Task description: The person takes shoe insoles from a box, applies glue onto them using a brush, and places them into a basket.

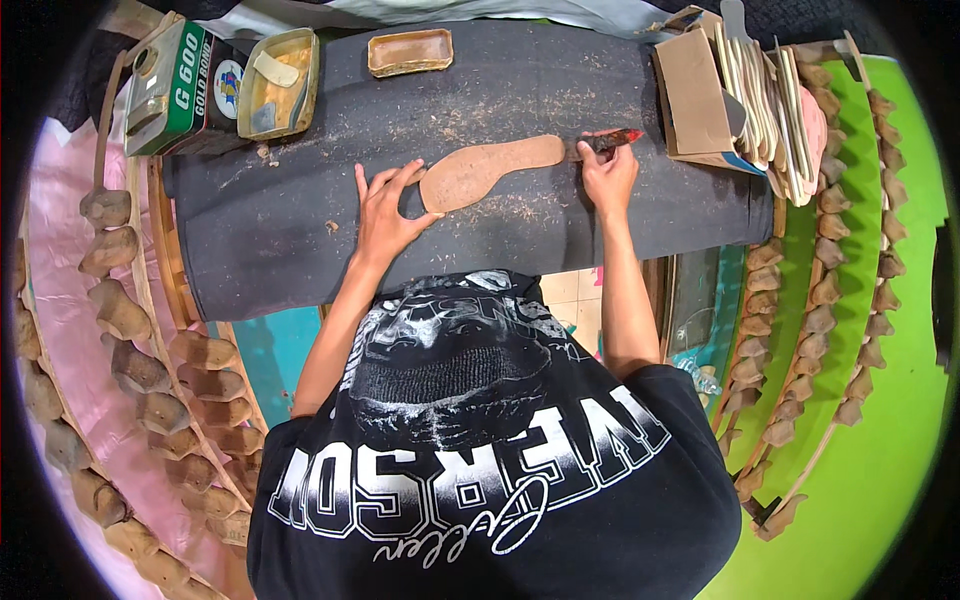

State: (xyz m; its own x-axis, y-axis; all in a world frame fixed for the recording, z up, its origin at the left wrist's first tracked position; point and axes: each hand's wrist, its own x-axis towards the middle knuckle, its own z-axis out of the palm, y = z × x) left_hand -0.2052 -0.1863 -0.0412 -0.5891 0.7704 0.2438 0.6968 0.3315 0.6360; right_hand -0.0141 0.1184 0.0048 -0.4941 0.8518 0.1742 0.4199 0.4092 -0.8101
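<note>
A tan, sole-shaped insole lies flat on the dark cloth of the work table, its broad end to the left and its narrow end to the right. My left hand steadies the broad end, with thumb and forefinger at its edges and the other fingers spread. Just past the narrow end, my right hand is closed around a slim tool with a red end. The tool's dark end points left toward the insole; its exact kind is not clear.
Pale shavings are scattered over the dark cloth. A metal can and a yellowish tub stand at the back left, a shallow tray at the back. A cardboard box holds sole pieces. Racks of shoe lasts flank both sides.
</note>
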